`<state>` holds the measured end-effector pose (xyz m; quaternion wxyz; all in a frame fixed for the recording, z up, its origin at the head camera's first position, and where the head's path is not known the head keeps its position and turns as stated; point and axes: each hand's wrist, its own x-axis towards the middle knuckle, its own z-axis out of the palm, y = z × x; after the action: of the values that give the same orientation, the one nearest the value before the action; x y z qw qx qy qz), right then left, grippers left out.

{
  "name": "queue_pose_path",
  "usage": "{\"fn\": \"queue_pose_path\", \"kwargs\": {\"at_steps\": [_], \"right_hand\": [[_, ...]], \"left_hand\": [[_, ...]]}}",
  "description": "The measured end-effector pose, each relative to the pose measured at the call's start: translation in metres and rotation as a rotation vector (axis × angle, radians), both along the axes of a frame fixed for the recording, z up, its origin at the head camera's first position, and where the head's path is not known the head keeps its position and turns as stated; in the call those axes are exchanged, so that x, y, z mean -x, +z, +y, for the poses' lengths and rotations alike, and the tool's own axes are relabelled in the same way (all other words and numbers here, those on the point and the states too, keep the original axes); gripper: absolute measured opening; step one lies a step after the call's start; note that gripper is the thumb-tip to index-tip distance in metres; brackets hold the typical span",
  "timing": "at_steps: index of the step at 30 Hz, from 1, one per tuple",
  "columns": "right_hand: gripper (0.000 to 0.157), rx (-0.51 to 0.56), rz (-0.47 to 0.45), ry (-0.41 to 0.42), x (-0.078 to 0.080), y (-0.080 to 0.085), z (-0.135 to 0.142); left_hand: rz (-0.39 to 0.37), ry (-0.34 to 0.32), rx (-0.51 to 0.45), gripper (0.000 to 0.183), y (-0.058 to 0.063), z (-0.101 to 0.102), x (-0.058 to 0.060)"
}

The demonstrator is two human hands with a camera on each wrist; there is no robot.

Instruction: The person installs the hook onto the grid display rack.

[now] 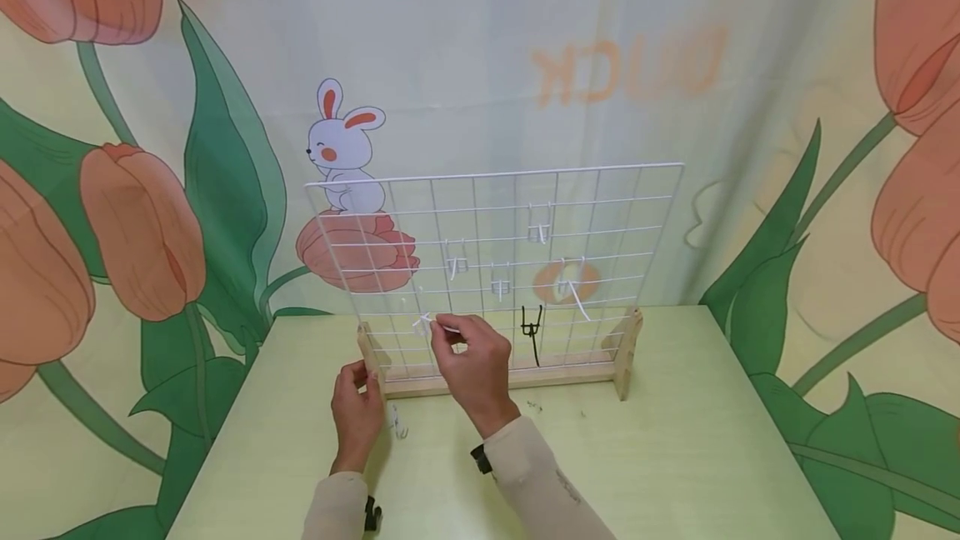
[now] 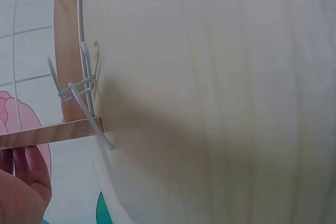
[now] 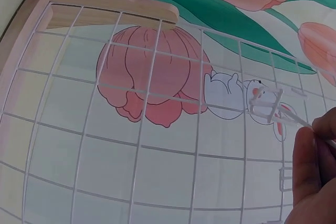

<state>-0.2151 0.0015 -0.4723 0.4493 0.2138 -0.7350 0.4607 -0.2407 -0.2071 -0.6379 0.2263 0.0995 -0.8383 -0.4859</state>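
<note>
A white wire grid panel (image 1: 487, 248) stands in a wooden base (image 1: 498, 380). My right hand (image 1: 476, 365) pinches the prong of a white hook (image 3: 269, 106) between thumb and fingertips, in front of the grid's lower left part. The hook's bracket end points toward the wires and overlaps them in the right wrist view. My left hand (image 1: 357, 411) grips the base's left end piece (image 3: 131, 3), thumb on the near side. Beside that hand, a loose white hook (image 2: 81, 90) lies on the table by the base.
Several white hooks hang on the grid, one (image 1: 540, 232) high up and another (image 1: 573, 294) on the right. A black hook (image 1: 531, 330) hangs low near the middle. Small dark bits (image 1: 534, 407) lie on the table (image 1: 675, 457). Behind is a printed curtain (image 1: 480, 65).
</note>
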Motion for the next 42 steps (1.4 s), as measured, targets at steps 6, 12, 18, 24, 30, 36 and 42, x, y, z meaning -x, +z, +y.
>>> {"fn": "queue_pose_path", "kwargs": {"at_steps": [6, 12, 18, 24, 30, 36, 42], "right_hand": [[0.005, -0.015, 0.003, -0.048, 0.007, -0.002, -0.004], [0.006, -0.024, -0.002, -0.087, 0.013, -0.007, -0.005], [0.005, -0.016, 0.014, -0.139, 0.018, -0.007, -0.005], [0.005, -0.039, 0.060, -0.175, 0.021, -0.006, -0.006], [0.005, -0.091, 0.104, -0.222, 0.022, -0.010, -0.008], [0.005, -0.104, 0.106, -0.232, 0.023, -0.015, -0.010], [0.006, -0.093, 0.110, -0.223, 0.021, -0.020, -0.012]], "left_hand": [[0.001, 0.004, 0.002, 0.027, 0.000, 0.000, 0.001], [-0.002, 0.017, 0.013, 0.026, -0.003, 0.000, 0.003], [-0.015, 0.023, 0.013, 0.027, -0.003, 0.001, 0.002], [-0.003, 0.012, 0.007, 0.027, -0.001, 0.001, 0.002], [0.015, 0.004, 0.012, 0.026, -0.002, 0.000, 0.002], [0.015, -0.003, 0.013, 0.026, -0.002, -0.001, 0.001], [0.014, -0.008, 0.008, 0.027, 0.000, 0.000, -0.002]]}}
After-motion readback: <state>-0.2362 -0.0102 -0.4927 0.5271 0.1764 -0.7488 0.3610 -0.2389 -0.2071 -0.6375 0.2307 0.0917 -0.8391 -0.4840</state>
